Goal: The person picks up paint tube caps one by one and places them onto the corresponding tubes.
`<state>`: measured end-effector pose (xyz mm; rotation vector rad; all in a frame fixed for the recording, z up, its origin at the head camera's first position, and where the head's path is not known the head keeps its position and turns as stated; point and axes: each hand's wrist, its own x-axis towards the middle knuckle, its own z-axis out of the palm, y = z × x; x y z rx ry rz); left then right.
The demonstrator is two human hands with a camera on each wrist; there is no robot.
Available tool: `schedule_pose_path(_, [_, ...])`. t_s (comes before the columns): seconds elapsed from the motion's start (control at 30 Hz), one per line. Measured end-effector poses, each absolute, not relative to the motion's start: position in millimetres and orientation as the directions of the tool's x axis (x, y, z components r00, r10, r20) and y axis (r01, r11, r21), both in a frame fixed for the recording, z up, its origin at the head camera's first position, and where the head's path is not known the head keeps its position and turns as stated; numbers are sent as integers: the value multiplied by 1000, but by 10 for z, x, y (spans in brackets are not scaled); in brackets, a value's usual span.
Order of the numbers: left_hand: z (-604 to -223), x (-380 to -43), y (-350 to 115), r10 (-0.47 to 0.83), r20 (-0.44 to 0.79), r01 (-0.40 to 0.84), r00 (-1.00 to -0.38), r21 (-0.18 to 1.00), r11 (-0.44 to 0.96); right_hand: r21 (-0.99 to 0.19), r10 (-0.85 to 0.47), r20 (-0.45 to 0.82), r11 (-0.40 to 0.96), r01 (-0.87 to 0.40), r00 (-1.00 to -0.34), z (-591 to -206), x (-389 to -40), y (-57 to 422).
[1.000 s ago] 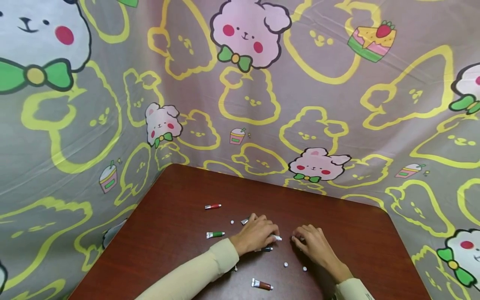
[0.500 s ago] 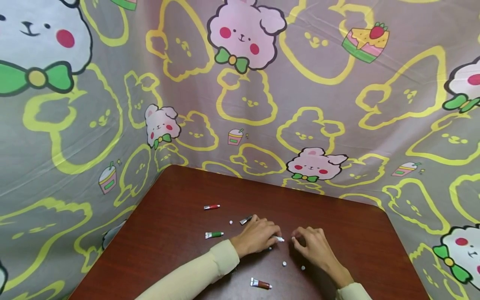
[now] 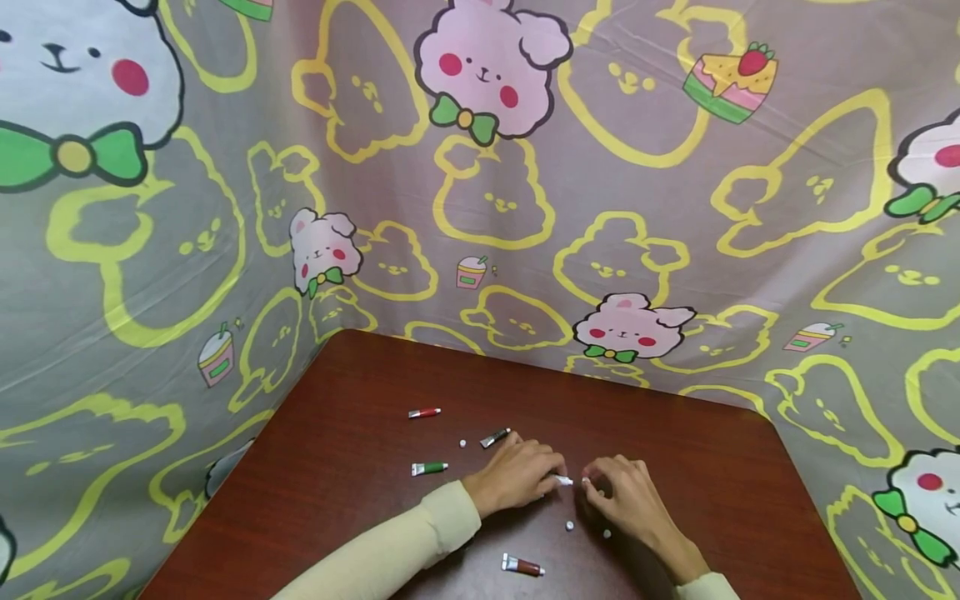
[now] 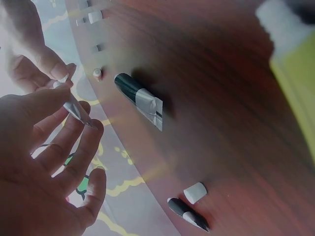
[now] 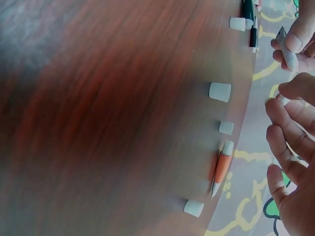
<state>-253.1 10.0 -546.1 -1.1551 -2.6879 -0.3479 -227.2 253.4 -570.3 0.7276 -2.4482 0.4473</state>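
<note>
My left hand (image 3: 517, 473) pinches a small white-and-silver paint tube (image 4: 76, 110) between thumb and fingers, its white nozzle end (image 3: 566, 481) toward the right hand. Opposite it, my right hand (image 3: 628, 496) pinches a small white cap (image 5: 282, 99) between thumb and index finger. In the head view a narrow gap separates cap and nozzle. A black paint tube (image 3: 495, 437) lies just beyond the left hand. Beneath the right hand, two loose white items lie on the table: one cap (image 3: 570, 526) and another cap (image 3: 607, 534).
A red tube (image 3: 424, 412), a green tube (image 3: 429, 468) and a brown tube (image 3: 522, 565) lie on the dark wooden table (image 3: 360, 392). Another white cap (image 3: 462, 443) sits near the black tube. A yellow object with a white ribbed end (image 4: 295, 73) looms close in the left wrist view. Patterned cloth (image 3: 390, 192) surrounds the table.
Both hands have shifted slightly, and more of the white tube's nozzle end shows past the left fingers. The black tube is more uncovered; a dark tube beside the left hand has become hidden.
</note>
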Motion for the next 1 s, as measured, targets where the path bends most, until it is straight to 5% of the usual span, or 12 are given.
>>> schedule_pose_path(0.43, [-5488,-2535,95,732,284,782,-620,154,603,-180,-426,597,754,-632,-679,-5709,-2262,2547])
schedule_pose_path(1.0, [-5492,-2523,100,730,265,776,-630,232,586,-214,-438,577,733,-645,-689,-5636,-2212,2514])
